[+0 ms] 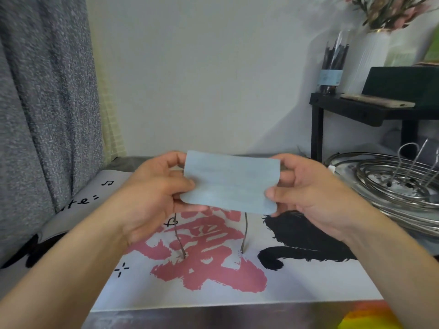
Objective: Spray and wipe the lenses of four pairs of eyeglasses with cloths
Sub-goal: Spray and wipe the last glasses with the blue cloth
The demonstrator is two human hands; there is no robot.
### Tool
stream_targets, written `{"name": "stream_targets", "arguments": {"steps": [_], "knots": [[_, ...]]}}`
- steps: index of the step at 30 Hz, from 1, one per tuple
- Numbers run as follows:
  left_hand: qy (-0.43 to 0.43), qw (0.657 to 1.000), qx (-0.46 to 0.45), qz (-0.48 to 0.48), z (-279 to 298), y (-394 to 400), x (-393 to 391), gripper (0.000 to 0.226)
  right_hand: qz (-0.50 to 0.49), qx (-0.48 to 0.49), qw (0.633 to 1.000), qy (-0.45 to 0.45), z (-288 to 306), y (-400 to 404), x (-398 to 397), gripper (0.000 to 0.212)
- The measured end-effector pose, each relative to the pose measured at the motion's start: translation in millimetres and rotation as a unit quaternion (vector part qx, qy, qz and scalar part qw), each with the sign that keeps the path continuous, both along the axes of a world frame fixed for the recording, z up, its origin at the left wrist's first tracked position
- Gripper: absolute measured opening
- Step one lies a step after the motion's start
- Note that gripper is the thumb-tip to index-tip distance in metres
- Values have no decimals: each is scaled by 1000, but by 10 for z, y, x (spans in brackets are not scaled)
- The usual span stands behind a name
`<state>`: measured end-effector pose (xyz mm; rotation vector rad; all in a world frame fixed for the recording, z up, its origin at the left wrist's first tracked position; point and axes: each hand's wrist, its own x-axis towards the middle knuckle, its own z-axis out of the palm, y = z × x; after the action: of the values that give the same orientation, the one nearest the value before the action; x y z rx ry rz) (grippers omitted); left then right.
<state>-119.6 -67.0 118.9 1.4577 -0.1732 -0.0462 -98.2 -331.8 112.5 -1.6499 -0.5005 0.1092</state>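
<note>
A light blue cleaning cloth (229, 182) is held flat above the desk, draped over the front of a pair of eyeglasses. My left hand (154, 193) pinches its left edge with thumb and fingers. Its right edge is pinched by my right hand (308, 193). Only the two thin metal temple arms of the eyeglasses (178, 236) show, hanging down below the cloth towards me. The lenses and frame front are hidden behind the cloth. No spray bottle and no other eyeglasses are in view.
A white desk mat (213, 276) with a pink character and a black cat print lies below my hands. Stacked metal racks (389, 179) sit at the right. A black shelf (356, 110) holds a pen jar and a vase. A grey curtain (42, 115) hangs at the left.
</note>
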Motion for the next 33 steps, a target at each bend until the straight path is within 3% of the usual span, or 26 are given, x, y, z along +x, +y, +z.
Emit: {"name": "stream_targets", "arguments": {"steps": [3, 5, 8, 15, 18, 21, 25, 27, 29, 31, 33], "knots": [[-99, 995, 6, 31, -88, -25, -57, 39, -61, 18, 988, -144, -82, 25, -6, 44], [-114, 993, 16, 39, -159, -23, -57, 50, -73, 27, 982, -171, -175, 64, 1, 43], [-95, 995, -18, 34, -200, 21, -35, 48, -69, 24, 975, -208, -219, 115, 24, 41], [-28, 997, -77, 0, -264, 246, 89, 29, -75, 2, 982, -174, -110, 220, 178, 54], [-29, 997, -76, -3, -296, 367, 191, 16, -88, -4, 988, -125, -111, 318, 356, 47], [-48, 998, -9, 28, -292, 476, 352, 24, -107, -48, 989, -89, -152, 481, 659, 41], [-33, 985, 72, 152, -281, 559, 729, 35, -97, -50, 994, -24, -50, 796, 1145, 31], [-16, 969, 106, 224, -294, 632, 992, 30, -86, -29, 996, 21, -7, 1004, 1455, 21], [-4, 944, 198, 263, -359, 720, 1215, 19, -79, -43, 994, 59, -17, 1227, 1772, 13], [9, 920, 276, 279, -485, 786, 1340, 14, -92, -123, 986, 58, -72, 1465, 2073, 17], [21, 891, 352, 287, -633, 833, 1392, 13, -104, -245, 964, -4, -147, 1681, 2346, 27]]}}
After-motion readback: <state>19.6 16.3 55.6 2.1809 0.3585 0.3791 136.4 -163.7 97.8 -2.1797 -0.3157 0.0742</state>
